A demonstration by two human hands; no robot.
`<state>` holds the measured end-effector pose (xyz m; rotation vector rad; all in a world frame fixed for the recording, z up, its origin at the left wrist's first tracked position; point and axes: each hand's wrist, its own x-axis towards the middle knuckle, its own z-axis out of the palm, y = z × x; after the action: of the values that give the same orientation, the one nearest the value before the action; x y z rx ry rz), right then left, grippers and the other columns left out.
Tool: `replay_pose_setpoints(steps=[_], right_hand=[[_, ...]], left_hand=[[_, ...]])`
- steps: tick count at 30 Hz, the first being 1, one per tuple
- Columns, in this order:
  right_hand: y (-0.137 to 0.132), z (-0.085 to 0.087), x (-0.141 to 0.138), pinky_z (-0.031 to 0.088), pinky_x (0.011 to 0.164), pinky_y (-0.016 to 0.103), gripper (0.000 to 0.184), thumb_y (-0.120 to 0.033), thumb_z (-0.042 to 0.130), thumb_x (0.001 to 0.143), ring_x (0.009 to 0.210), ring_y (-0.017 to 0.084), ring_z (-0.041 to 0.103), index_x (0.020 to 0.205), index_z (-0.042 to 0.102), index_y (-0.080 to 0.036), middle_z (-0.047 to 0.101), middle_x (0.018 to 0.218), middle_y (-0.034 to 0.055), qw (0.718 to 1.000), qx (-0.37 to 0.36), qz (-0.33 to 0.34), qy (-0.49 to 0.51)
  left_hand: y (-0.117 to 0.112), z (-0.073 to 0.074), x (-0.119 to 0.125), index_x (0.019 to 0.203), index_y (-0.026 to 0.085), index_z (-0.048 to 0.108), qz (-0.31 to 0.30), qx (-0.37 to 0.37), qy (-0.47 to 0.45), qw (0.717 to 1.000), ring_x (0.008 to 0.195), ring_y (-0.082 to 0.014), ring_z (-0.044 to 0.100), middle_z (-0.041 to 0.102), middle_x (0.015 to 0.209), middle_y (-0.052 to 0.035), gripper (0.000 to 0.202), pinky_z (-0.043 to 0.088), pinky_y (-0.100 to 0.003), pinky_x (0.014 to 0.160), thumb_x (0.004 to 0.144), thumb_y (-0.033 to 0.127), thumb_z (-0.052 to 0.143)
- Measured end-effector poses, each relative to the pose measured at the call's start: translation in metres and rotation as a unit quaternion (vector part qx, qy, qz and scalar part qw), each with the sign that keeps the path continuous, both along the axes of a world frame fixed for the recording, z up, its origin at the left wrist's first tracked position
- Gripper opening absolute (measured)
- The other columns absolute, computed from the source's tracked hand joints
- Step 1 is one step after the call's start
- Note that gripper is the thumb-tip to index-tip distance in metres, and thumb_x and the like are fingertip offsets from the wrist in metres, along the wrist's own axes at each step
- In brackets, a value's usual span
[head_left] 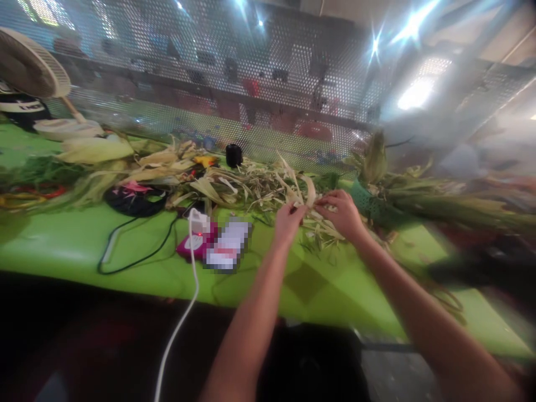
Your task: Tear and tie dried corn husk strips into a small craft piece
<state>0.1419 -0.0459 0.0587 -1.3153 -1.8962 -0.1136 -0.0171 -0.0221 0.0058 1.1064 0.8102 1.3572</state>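
Over the middle of the green table, my left hand (pixel 288 222) pinches a pale dried corn husk (pixel 310 191) whose strips stick up and curl above the fingers. My right hand (pixel 342 214) meets it from the right, with fingertips closed on the husk's other side. The exact grip between the fingertips is too small to make out. Beneath and behind both hands lies a heap of shredded husk strips (pixel 268 184).
A phone (pixel 228 245) lies beside a magenta power strip (pixel 188 245) with a white plug and cable (pixel 183 318). Further left are a black coil (pixel 136 200), husk piles and a fan (pixel 31 64). Green husks (pixel 444 204) stand in a green basket (pixel 364 196) at right. Perforated mesh (pixel 201 84) rises behind.
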Motion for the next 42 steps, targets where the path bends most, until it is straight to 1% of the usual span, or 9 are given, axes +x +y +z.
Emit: replay_pose_setpoints(steps=[5,10,15,22,29,31,34,37,42], right_hand=[[-0.020,0.023,0.001,0.046,0.071,0.032,0.021,-0.035,0.070,0.081,0.070,0.017,0.061,0.097,0.076,-0.023,0.070,0.076,0.0012,0.992,-0.117,0.024,0.036],[-0.026,0.054,-0.012,0.049,0.068,0.032,0.028,-0.045,0.074,0.076,0.071,0.018,0.063,0.088,0.077,-0.020,0.073,0.078,0.0029,0.954,-0.258,0.117,0.100],[-0.013,0.069,-0.017,0.045,0.062,0.029,0.037,-0.054,0.064,0.083,0.067,0.014,0.058,0.091,0.079,-0.022,0.073,0.081,0.0030,0.939,-0.293,0.130,0.121],[-0.007,0.065,-0.019,0.043,0.057,0.027,0.038,-0.052,0.058,0.088,0.065,0.014,0.057,0.102,0.077,-0.021,0.076,0.092,0.0063,0.924,-0.318,0.141,0.161],[-0.011,0.056,-0.025,0.046,0.063,0.028,0.046,-0.054,0.055,0.091,0.073,0.015,0.062,0.118,0.069,-0.020,0.075,0.096,0.0076,0.911,-0.309,0.171,0.210],[-0.011,0.051,-0.026,0.048,0.064,0.028,0.041,-0.053,0.059,0.088,0.071,0.014,0.061,0.113,0.068,-0.021,0.074,0.092,0.0056,0.910,-0.282,0.166,0.254],[-0.009,0.039,-0.025,0.048,0.060,0.026,0.033,-0.049,0.072,0.078,0.062,0.012,0.059,0.092,0.064,-0.020,0.069,0.077,0.0010,0.898,-0.238,0.133,0.345],[-0.006,0.029,-0.025,0.043,0.052,0.024,0.035,-0.046,0.080,0.069,0.054,0.009,0.054,0.085,0.063,-0.019,0.065,0.069,-0.0016,0.888,-0.239,0.101,0.379],[-0.003,0.034,-0.031,0.030,0.041,0.024,0.035,-0.047,0.081,0.066,0.045,0.006,0.037,0.082,0.069,-0.018,0.059,0.062,-0.0036,0.890,-0.241,0.090,0.377]], left_hand=[[-0.003,0.003,0.000,0.068,0.018,0.057,0.002,-0.012,0.001,1.000,0.047,-0.0085,0.044,0.049,0.052,0.0049,0.017,0.030,-0.022,0.050,0.073,0.032,0.065],[-0.002,-0.002,0.004,0.067,0.018,0.057,-0.007,0.019,0.001,1.000,0.048,-0.0081,0.046,0.051,0.055,0.0049,0.014,0.032,-0.021,0.050,0.070,0.029,0.066],[-0.003,-0.003,0.007,0.084,0.016,0.070,-0.053,0.052,0.004,0.997,0.053,-0.0081,0.045,0.054,0.058,0.0039,0.017,0.032,-0.021,0.053,0.071,0.027,0.066],[-0.012,0.011,0.002,0.091,0.014,0.073,-0.078,0.036,-0.029,0.996,0.057,-0.0077,0.040,0.055,0.062,0.0019,0.033,0.029,-0.022,0.055,0.073,0.042,0.072],[-0.009,0.006,0.004,0.080,0.016,0.070,-0.040,0.031,-0.059,0.997,0.056,-0.0060,0.038,0.052,0.062,0.0036,0.029,0.027,-0.021,0.053,0.071,0.043,0.075],[-0.008,0.005,0.004,0.077,0.016,0.068,-0.040,0.016,-0.086,0.995,0.055,-0.0057,0.038,0.051,0.060,0.0043,0.028,0.028,-0.021,0.053,0.069,0.042,0.076],[-0.006,0.006,0.004,0.075,0.016,0.067,-0.055,-0.015,-0.111,0.992,0.051,-0.0051,0.037,0.048,0.057,0.0052,0.028,0.027,-0.021,0.050,0.066,0.040,0.078],[-0.006,0.009,0.005,0.069,0.016,0.064,-0.066,-0.045,-0.114,0.990,0.048,-0.0046,0.034,0.044,0.052,0.0062,0.029,0.023,-0.022,0.049,0.062,0.039,0.079],[-0.008,0.013,0.004,0.067,0.015,0.064,-0.092,-0.074,-0.120,0.986,0.048,-0.0039,0.031,0.045,0.052,0.0059,0.033,0.019,-0.023,0.050,0.053,0.038,0.084]])
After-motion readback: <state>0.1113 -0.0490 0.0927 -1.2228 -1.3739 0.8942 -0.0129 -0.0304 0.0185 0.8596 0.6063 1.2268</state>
